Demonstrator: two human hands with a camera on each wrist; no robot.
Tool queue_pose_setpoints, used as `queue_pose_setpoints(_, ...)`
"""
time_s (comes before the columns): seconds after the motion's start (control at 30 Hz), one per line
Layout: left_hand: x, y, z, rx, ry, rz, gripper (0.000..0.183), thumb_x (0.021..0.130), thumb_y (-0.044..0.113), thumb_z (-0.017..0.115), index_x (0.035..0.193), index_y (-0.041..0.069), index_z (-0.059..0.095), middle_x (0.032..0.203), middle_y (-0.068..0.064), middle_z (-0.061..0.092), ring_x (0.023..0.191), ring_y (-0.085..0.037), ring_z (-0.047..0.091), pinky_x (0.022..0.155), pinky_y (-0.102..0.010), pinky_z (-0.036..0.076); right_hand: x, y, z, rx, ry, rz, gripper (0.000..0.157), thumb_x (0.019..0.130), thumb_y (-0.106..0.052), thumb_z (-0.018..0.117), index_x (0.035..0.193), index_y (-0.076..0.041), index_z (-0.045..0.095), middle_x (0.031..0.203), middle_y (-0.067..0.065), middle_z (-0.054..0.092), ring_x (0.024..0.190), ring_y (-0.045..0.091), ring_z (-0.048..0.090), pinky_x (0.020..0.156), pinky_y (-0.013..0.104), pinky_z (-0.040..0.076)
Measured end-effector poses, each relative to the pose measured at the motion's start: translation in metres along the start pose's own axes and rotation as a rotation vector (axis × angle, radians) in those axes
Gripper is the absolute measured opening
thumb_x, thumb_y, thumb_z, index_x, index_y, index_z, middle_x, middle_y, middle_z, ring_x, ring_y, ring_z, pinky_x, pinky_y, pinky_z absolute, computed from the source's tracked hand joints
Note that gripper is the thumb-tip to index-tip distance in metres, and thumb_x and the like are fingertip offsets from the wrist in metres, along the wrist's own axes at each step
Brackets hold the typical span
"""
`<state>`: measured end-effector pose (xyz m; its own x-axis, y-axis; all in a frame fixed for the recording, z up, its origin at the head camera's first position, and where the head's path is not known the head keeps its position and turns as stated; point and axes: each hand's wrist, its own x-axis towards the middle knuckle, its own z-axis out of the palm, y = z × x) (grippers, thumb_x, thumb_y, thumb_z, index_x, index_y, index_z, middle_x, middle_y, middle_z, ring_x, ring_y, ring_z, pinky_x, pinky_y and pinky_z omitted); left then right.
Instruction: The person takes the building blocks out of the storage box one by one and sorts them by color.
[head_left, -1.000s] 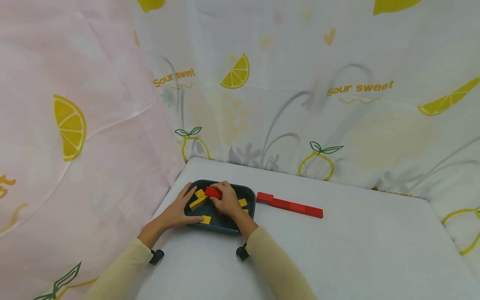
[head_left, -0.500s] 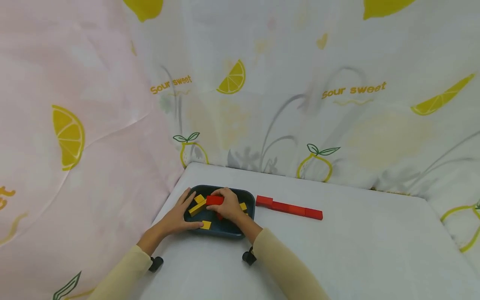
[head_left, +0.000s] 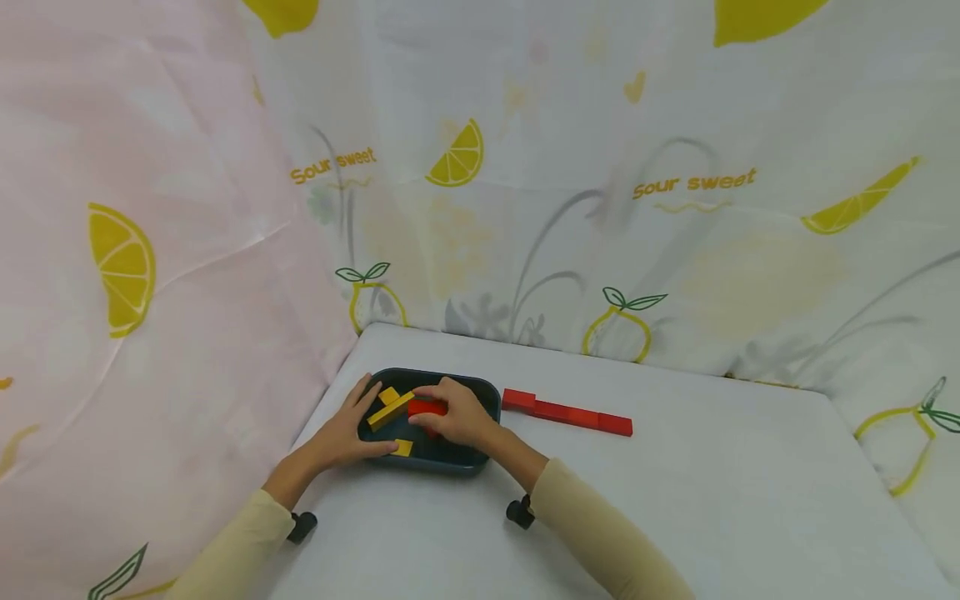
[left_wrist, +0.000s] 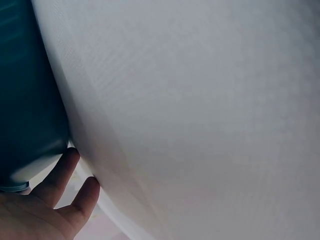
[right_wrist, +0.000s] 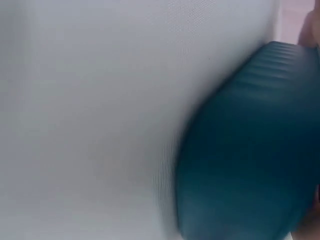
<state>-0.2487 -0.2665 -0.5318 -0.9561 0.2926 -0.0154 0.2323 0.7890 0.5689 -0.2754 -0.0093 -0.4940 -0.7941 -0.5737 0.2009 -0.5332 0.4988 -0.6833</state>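
Observation:
A dark teal tray (head_left: 450, 468) sits on the white table. My left hand (head_left: 341, 433) lies at its left end with fingers spread along the rim, its thumb reaching over the front edge beside a yellow block (head_left: 402, 447). Two fingers (left_wrist: 82, 200) show against the tray's outer wall in the left wrist view. Inside the tray, my right hand (head_left: 467, 417) pinches a red block (head_left: 426, 407) between thumb and fingers. A long yellow block (head_left: 390, 412) and a smaller yellow block (head_left: 388, 395) lie left of it. My right hand hides part of the tray's contents.
Right of the tray, red blocks form a slanting row (head_left: 573, 415) on the white table (head_left: 712, 492), the leftmost standing higher. Behind the table hangs a lemon-print cloth (head_left: 525, 167). A pink cloth wall (head_left: 202, 358) rises on the left.
My right hand has turned and shifted slightly right and down with the red block, still inside the tray. My left hand keeps its place on the tray. The head view has shifted a little.

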Motion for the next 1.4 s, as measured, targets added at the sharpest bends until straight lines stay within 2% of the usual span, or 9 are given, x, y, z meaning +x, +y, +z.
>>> queue_pose_setpoints(0.17,0.001,0.004,0.000,-0.015,-0.011,-0.007,0.116,0.074,0.066,0.075,0.160,0.016,0.016,0.167,-0.011,-0.001,0.146,-0.044,0.025,0.107,-0.070,0.032,-0.020,0.002,-0.022,-0.033,-0.075,-0.037,0.041,0.098,-0.029,0.062,0.135,-0.012,0.062,0.086,0.002,0.052,0.072,0.011,0.043,0.060,0.019,0.035)
queue_pose_setpoints(0.37,0.000,0.006,-0.002,-0.022,-0.018,-0.020,0.114,0.075,0.064,0.075,0.160,0.015,0.017,0.167,-0.011,-0.002,0.147,-0.044,0.022,0.109,-0.071,0.029,-0.037,0.015,-0.042,-0.019,-0.114,0.027,0.041,0.093,-0.036,0.069,0.129,-0.017,0.066,0.097,0.000,0.057,0.085,0.012,0.050,0.066,0.020,0.045)
queue_pose_setpoints(0.5,0.001,0.004,-0.004,-0.035,-0.013,-0.013,0.114,0.074,0.063,0.076,0.159,0.014,0.018,0.167,-0.011,-0.002,0.148,-0.043,0.020,0.109,-0.071,0.028,-0.042,0.019,-0.055,-0.003,-0.101,0.032,0.038,0.091,-0.030,0.072,0.127,-0.021,0.066,0.101,0.001,0.058,0.089,0.014,0.051,0.071,0.022,0.049)
queue_pose_setpoints(0.63,0.000,0.002,-0.004,-0.036,-0.010,0.002,0.114,0.074,0.062,0.077,0.159,0.012,0.018,0.167,-0.013,-0.001,0.147,-0.044,0.020,0.109,-0.071,0.028,-0.046,0.025,-0.061,0.028,-0.077,0.056,0.039,0.090,-0.027,0.073,0.128,-0.019,0.066,0.105,0.003,0.058,0.094,0.016,0.052,0.074,0.022,0.051)
queue_pose_setpoints(0.9,0.000,0.003,-0.004,-0.031,-0.012,-0.001,0.114,0.075,0.061,0.077,0.159,0.013,0.017,0.167,-0.013,-0.002,0.148,-0.043,0.021,0.110,-0.070,0.029,-0.058,0.032,-0.072,0.144,0.051,0.171,0.038,0.082,-0.021,0.082,0.116,-0.014,0.067,0.110,0.003,0.061,0.099,0.019,0.056,0.079,0.026,0.056)
queue_pose_setpoints(1.17,-0.002,0.000,-0.004,-0.034,-0.018,-0.005,0.115,0.074,0.063,0.076,0.159,0.013,0.018,0.167,-0.012,-0.003,0.148,-0.043,0.021,0.109,-0.069,0.031,-0.080,0.048,-0.077,0.229,0.041,0.291,0.037,0.082,-0.026,0.082,0.117,-0.019,0.071,0.114,0.003,0.061,0.107,0.024,0.050,0.076,0.029,0.054)
queue_pose_setpoints(1.4,-0.001,0.000,-0.003,-0.030,-0.001,0.001,0.114,0.075,0.062,0.076,0.159,0.012,0.018,0.167,-0.014,-0.001,0.148,-0.043,0.022,0.109,-0.070,0.030,-0.103,0.070,-0.090,0.200,0.071,0.284,0.040,0.084,-0.024,0.079,0.122,-0.015,0.068,0.118,0.006,0.060,0.110,0.026,0.051,0.077,0.029,0.054)
